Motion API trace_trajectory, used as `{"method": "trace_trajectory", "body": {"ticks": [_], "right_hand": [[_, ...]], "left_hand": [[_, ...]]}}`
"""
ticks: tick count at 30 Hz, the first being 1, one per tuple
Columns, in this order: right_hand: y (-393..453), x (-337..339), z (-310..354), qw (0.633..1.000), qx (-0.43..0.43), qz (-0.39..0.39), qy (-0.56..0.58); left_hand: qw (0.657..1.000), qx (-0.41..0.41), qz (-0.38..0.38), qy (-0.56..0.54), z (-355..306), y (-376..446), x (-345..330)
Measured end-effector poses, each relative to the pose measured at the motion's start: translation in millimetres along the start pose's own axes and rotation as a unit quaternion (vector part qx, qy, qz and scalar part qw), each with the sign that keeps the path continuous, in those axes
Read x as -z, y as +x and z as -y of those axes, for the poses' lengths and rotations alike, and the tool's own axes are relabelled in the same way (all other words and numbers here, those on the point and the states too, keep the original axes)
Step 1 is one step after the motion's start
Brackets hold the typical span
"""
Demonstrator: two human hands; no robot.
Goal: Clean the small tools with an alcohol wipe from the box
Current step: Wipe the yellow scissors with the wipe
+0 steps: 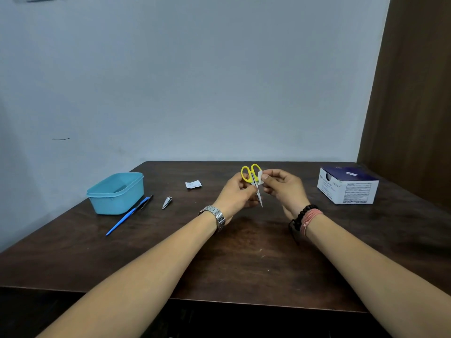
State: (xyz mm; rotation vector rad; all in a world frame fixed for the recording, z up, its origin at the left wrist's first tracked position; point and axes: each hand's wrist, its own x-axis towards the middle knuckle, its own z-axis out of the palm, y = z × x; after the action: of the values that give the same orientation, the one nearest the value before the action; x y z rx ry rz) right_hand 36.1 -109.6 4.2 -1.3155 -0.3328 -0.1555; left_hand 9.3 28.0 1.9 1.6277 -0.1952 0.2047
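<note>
While the left hand grips the yellow-handled scissors mid-table, the right hand should keep pinching the alcohol wipe and draw it tipward.

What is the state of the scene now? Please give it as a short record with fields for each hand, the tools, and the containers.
left hand: left hand holds the yellow-handled small scissors, blades pointing down
right hand: right hand pinches a small white alcohol wipe against the scissors
tools on table: silver metal nail clipper; blue plastic stick; a thin black tool beside it
containers: light blue plastic tub, left; white and dark blue cardboard wipe box, right
other: torn white wrapper on the dark wooden table
</note>
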Motion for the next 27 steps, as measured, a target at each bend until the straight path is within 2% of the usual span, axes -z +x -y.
{"method": "trace_trajectory", "body": {"ticks": [6, 14, 27], "right_hand": [[-1.4, -5.0, 1.2, 0.999, -0.034, 0.008, 0.040], [-1.8, -2.8, 5.0, 0.998, -0.028, -0.010, 0.064], [-1.0, -1.0, 7.6, 0.995, -0.032, 0.011, 0.089]], "left_hand": [[0.998, -0.016, -0.032, 0.056, 6.4, 4.3, 3.5], [0.989, -0.048, -0.022, 0.141, 5.8, 6.5, 0.8], [0.989, -0.052, -0.008, 0.138, 2.8, 2.8, 5.6]]}}
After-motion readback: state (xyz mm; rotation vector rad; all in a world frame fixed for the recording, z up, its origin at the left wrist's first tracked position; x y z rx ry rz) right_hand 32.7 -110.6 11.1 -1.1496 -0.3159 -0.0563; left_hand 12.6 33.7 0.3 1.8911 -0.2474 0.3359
